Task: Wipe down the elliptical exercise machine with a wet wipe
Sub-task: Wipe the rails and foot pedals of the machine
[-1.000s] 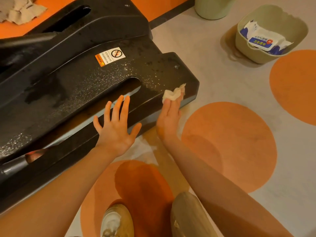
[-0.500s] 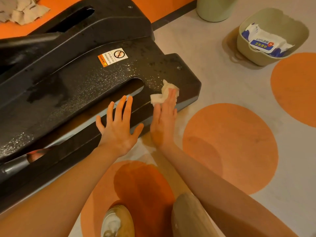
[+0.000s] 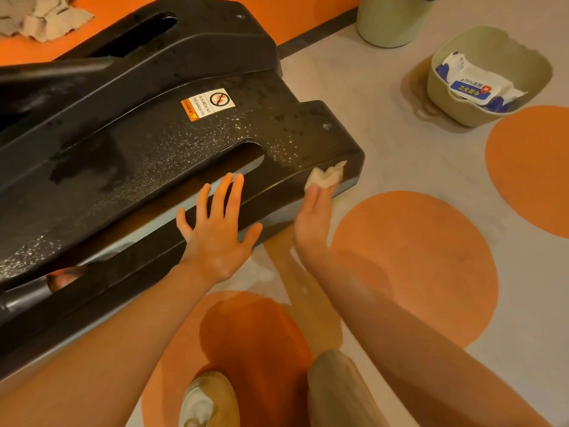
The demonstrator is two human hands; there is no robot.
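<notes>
The black plastic base of the elliptical machine (image 3: 147, 143) fills the left half of the view, speckled with wet droplets and bearing a warning sticker (image 3: 207, 103). My left hand (image 3: 217, 229) lies flat with spread fingers on the base's near side, beside a long slot. My right hand (image 3: 312, 217) presses a crumpled white wet wipe (image 3: 325, 177) with straight fingers against the base's near right corner, on its side face.
A pale green basket (image 3: 520, 112) holding a pack of wet wipes (image 3: 475, 84) stands on the floor at the upper right. A green bin (image 3: 391, 20) stands behind it. Cloths (image 3: 43, 13) lie at the top left. My shoe (image 3: 209, 399) and knee are below.
My right hand slid the wipe left along the top edge of the base, then back right and down onto the corner's side face. My left hand stayed put.
</notes>
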